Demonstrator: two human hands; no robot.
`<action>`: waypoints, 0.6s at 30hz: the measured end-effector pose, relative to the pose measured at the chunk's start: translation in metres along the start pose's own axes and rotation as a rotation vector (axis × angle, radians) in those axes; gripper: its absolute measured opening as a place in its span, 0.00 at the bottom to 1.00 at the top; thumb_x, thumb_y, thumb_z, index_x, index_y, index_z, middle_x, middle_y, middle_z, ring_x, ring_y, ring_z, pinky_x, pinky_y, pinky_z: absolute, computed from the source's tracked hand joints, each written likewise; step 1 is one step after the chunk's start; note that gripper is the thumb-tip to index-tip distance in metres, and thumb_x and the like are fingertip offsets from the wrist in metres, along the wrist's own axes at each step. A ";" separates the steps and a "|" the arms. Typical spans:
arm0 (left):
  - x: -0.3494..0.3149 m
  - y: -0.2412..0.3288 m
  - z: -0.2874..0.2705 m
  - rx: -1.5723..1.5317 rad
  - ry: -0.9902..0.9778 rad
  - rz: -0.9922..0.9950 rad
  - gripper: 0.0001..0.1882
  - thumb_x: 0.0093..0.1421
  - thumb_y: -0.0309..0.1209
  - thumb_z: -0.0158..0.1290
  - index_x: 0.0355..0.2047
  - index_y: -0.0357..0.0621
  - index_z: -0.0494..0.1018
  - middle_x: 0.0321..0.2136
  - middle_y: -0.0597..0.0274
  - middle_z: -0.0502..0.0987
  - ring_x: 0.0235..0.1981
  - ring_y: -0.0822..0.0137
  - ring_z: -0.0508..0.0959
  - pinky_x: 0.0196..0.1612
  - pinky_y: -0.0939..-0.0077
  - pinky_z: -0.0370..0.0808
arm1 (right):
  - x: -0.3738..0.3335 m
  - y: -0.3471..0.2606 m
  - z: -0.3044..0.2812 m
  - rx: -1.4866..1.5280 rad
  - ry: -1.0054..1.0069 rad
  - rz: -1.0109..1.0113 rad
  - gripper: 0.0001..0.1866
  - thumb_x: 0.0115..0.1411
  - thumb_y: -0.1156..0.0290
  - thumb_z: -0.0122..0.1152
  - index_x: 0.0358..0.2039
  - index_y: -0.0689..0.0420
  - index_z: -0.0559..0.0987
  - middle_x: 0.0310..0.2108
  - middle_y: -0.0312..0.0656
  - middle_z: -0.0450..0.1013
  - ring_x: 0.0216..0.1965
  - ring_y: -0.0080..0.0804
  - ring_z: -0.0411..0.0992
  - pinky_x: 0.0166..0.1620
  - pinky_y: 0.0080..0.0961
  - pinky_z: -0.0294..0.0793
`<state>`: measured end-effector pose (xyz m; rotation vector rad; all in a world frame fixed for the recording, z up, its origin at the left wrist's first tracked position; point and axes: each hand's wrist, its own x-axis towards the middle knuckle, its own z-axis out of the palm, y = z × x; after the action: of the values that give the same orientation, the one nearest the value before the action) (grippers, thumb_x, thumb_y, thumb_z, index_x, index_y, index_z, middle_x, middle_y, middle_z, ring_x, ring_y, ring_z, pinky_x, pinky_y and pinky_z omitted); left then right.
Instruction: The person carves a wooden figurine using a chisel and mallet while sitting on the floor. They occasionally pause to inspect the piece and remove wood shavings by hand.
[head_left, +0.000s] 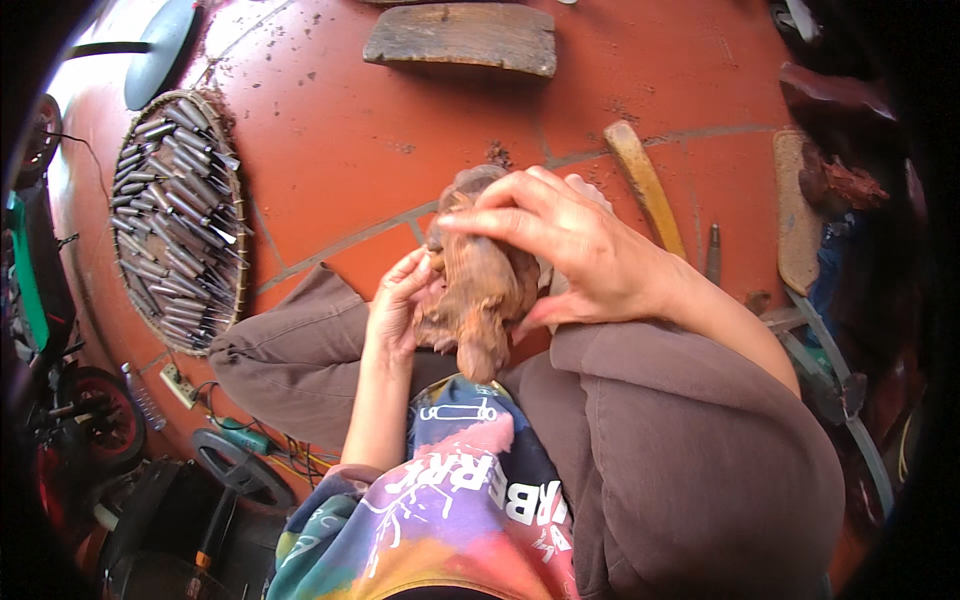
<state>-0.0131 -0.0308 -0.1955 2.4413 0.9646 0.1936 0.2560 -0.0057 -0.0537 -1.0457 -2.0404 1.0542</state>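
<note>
A brown carved wooden figure (480, 280) is held between my two hands, above my lap. My left hand (398, 300) grips its left side, with the thumb and fingers closed on it. Over its top and right side arches my right hand (570, 235), fingertips resting on the upper part and thumb near the lower right. The figure's underside and part of its right side are hidden by my hands. A rounded end of the carving points down toward my shirt.
An oval woven basket (240, 265) of carving chisels lies at the left. Beyond the carving is a curved wooden block (460, 38). To the right rest a yellowish wooden mallet-like stick (645, 185) and a chisel (713, 255). A power strip (178, 385) with cables sits at the lower left.
</note>
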 end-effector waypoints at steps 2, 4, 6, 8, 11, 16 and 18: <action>0.008 0.003 -0.010 1.412 -0.131 0.571 0.20 0.63 0.28 0.55 0.54 0.35 0.69 0.50 0.52 0.76 0.51 0.59 0.78 0.54 0.62 0.78 | 0.004 -0.006 0.000 0.006 -0.052 0.027 0.50 0.31 0.63 0.80 0.60 0.54 0.69 0.47 0.44 0.67 0.50 0.45 0.67 0.51 0.40 0.70; 0.015 0.013 -0.028 2.930 -0.116 1.036 0.24 0.63 0.31 0.57 0.57 0.35 0.67 0.52 0.50 0.75 0.52 0.57 0.77 0.55 0.60 0.77 | 0.007 -0.011 -0.003 -0.019 -0.084 0.050 0.48 0.30 0.65 0.80 0.57 0.55 0.70 0.45 0.43 0.66 0.49 0.45 0.67 0.50 0.39 0.72; 0.022 0.014 -0.032 3.263 -0.106 1.113 0.25 0.62 0.31 0.57 0.57 0.35 0.67 0.52 0.50 0.75 0.53 0.57 0.77 0.56 0.59 0.76 | 0.012 -0.009 0.002 -0.025 -0.052 0.035 0.47 0.31 0.65 0.80 0.55 0.56 0.71 0.45 0.44 0.66 0.49 0.45 0.67 0.50 0.39 0.72; 0.021 0.019 -0.033 3.354 -0.135 1.132 0.25 0.62 0.32 0.57 0.57 0.36 0.66 0.52 0.51 0.75 0.53 0.56 0.77 0.57 0.59 0.76 | 0.013 -0.010 0.002 -0.035 -0.032 0.027 0.45 0.31 0.64 0.80 0.54 0.56 0.71 0.44 0.45 0.66 0.49 0.45 0.67 0.50 0.39 0.72; 0.017 0.021 -0.032 3.437 -0.206 1.199 0.26 0.62 0.32 0.58 0.58 0.36 0.66 0.52 0.51 0.75 0.53 0.56 0.76 0.57 0.59 0.74 | 0.018 -0.012 0.003 -0.059 0.009 0.012 0.45 0.31 0.59 0.79 0.53 0.56 0.72 0.43 0.45 0.67 0.48 0.45 0.68 0.49 0.38 0.72; 0.006 0.022 -0.030 3.489 -0.447 1.484 0.27 0.61 0.33 0.58 0.58 0.36 0.66 0.53 0.51 0.75 0.54 0.55 0.76 0.59 0.58 0.72 | 0.025 -0.009 0.007 -0.117 0.175 0.044 0.45 0.31 0.50 0.81 0.49 0.57 0.73 0.40 0.44 0.69 0.41 0.44 0.72 0.42 0.36 0.74; -0.013 0.000 -0.017 3.756 0.054 1.217 0.23 0.61 0.32 0.59 0.55 0.38 0.70 0.51 0.54 0.76 0.52 0.57 0.77 0.59 0.58 0.71 | 0.027 -0.008 0.006 -0.152 0.253 0.141 0.43 0.32 0.49 0.83 0.44 0.60 0.72 0.36 0.46 0.71 0.36 0.44 0.73 0.41 0.34 0.74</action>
<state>-0.0273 -0.0328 -0.1800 0.0668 0.6773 0.5269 0.2341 0.0120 -0.0455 -1.3455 -1.8852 0.7960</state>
